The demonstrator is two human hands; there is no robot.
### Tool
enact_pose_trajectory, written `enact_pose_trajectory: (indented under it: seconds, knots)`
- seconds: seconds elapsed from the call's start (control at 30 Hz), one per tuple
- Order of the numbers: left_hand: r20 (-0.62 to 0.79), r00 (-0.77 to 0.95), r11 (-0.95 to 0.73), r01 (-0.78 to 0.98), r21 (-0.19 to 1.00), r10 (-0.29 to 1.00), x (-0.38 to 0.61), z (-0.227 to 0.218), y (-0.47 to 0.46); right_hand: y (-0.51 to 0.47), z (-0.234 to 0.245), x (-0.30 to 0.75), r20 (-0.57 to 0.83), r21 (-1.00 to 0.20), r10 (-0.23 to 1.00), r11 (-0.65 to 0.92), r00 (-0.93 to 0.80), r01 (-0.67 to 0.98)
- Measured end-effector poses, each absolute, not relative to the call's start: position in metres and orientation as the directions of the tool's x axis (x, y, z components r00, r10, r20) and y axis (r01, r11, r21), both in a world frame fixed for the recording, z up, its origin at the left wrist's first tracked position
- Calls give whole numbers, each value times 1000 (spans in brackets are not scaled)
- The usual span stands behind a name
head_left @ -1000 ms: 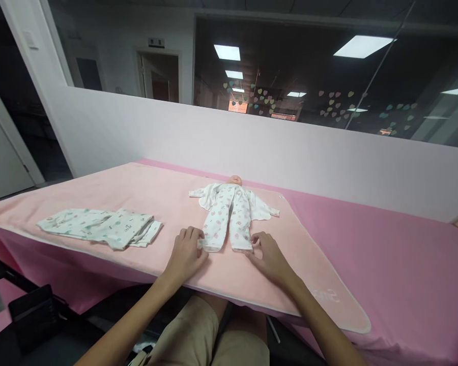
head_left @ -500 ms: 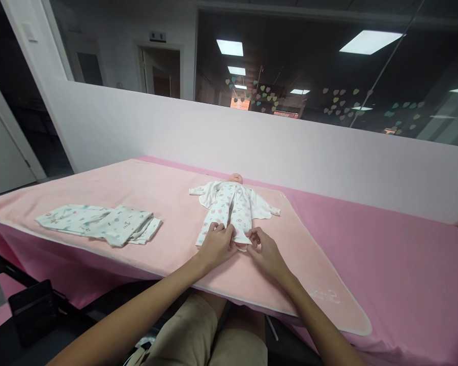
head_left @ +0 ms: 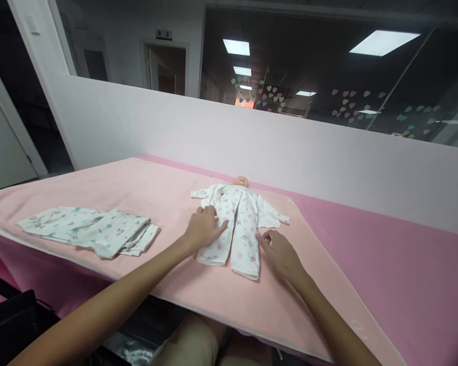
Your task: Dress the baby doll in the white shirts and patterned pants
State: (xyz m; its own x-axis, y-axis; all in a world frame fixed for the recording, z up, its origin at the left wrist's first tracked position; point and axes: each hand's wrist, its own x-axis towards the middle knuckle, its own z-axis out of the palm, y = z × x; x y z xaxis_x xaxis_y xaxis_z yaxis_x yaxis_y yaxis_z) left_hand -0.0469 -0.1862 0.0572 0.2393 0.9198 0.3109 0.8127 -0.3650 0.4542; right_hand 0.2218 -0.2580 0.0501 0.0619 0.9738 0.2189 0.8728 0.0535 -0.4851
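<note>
On its back lies a baby doll [head_left: 241,181], its head toward the wall. It wears a white top [head_left: 267,211] with the sleeves spread out and white printed baby pants [head_left: 245,244], whose legs point toward me. My left hand [head_left: 204,227] is over the left pant leg, fingers apart; whether it presses on the cloth I cannot tell. Beside the right pant leg is my right hand [head_left: 280,251], its fingers loosely bent and thumb apart, with nothing in it. The pant cuffs hide the doll's feet.
Folded white clothes with a green print [head_left: 110,229] lie to the left on the light pink blanket [head_left: 168,198]. A darker pink cover [head_left: 416,254] shows at the right. A white wall [head_left: 290,147] with a window above stands behind the table. My knees are under the front edge.
Both hands have let go of the right pant cuff. The left hand has moved up and left, the right hand slightly right. The pant legs now lie straighter, their cuffs extending nearer to me.
</note>
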Motion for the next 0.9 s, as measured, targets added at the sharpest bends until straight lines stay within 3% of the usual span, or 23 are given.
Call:
enact_pose_trajectory:
  seconds: [0.07,0.17,0.27,0.4,0.5,0.57,0.73,0.9]
  knots:
    - [64,218,-221,843,490,974,-46,57,-155,-232,52,218,68,-538,993,-48,100,841]
    - [-191,356,-193,800,568,915,-45,44,-129,-207,46,205,-69,-716,996,-9,-59,698]
    - [-207,373,-164,753,637,904,-51,33,-125,-199,34,194,-72,-841,985,25,-157,541]
    - [-248,543,-62,490,870,802,-67,48,-129,-202,34,201,-283,-942,949,-248,-139,226]
    - [-303,624,102,337,936,720,-78,71,-129,-205,56,213,-474,-869,869,-488,-143,-83]
    - [-352,628,209,293,933,694,-82,83,-130,-207,75,219,-523,-821,842,-540,-133,-186]
    - [-390,651,212,338,917,651,-91,82,-144,-224,93,219,-482,-841,841,-523,-245,-140]
    - [-415,530,92,531,843,740,-102,54,-164,-245,64,221,-378,-921,887,-331,-264,207]
